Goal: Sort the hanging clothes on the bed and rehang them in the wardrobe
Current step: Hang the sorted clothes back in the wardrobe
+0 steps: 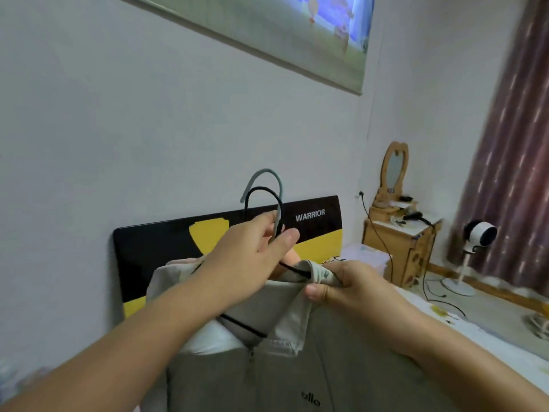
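I hold up a grey zip jacket with a small dark logo, hung on a black hanger. A second, pale blue-grey hanger has its hook beside the black one. My left hand grips the necks of both hangers, the hooks rising above my fingers. My right hand pinches the jacket's collar at the right shoulder. Something white shows inside the jacket's neck. The bed lies to the right, below the clothes. No wardrobe shows.
A black and yellow headboard reading WARRIOR stands against the white wall. A wooden bedside cabinet with a mirror and cables stands at the right, a white fan and a dark curtain beyond it. A projector screen hangs above.
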Demonstrator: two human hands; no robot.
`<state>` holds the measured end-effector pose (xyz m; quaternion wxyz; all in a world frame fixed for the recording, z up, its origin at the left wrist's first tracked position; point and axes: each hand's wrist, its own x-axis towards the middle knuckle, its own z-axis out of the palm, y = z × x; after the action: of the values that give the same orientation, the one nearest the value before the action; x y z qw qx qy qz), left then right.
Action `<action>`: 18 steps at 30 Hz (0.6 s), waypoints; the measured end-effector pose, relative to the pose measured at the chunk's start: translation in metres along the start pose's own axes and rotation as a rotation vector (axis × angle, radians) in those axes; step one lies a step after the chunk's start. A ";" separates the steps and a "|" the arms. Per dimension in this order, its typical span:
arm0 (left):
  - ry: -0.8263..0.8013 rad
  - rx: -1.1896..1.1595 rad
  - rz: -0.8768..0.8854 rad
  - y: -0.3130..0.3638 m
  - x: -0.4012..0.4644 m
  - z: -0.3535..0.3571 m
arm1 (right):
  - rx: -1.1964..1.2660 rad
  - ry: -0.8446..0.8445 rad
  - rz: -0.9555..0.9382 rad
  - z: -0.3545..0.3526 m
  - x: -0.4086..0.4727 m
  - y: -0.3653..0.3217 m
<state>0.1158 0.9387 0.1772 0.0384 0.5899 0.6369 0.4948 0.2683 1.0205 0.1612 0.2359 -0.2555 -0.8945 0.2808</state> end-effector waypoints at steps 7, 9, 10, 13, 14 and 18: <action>0.423 -0.287 -0.096 0.026 -0.018 -0.032 | 0.039 -0.191 -0.117 0.032 -0.009 -0.048; 0.461 -0.306 -0.119 0.033 -0.028 -0.042 | 0.110 -0.303 -0.158 0.031 -0.015 -0.051; 0.478 -0.306 -0.124 0.037 -0.034 -0.047 | 0.167 -0.371 -0.154 0.030 -0.017 -0.051; 0.570 -0.281 -0.140 0.045 -0.048 -0.058 | 0.314 -0.620 -0.092 0.026 -0.025 -0.051; 0.606 -0.263 -0.151 0.047 -0.053 -0.061 | 0.371 -0.699 -0.078 0.028 -0.029 -0.050; 0.720 -0.192 -0.216 0.062 -0.078 -0.068 | 0.742 -0.881 -0.097 0.044 -0.048 -0.056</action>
<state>0.1405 0.8263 0.2118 -0.0809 0.3017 0.6189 0.7206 0.2619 0.9356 0.1500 -0.0725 0.0266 -0.7607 0.6445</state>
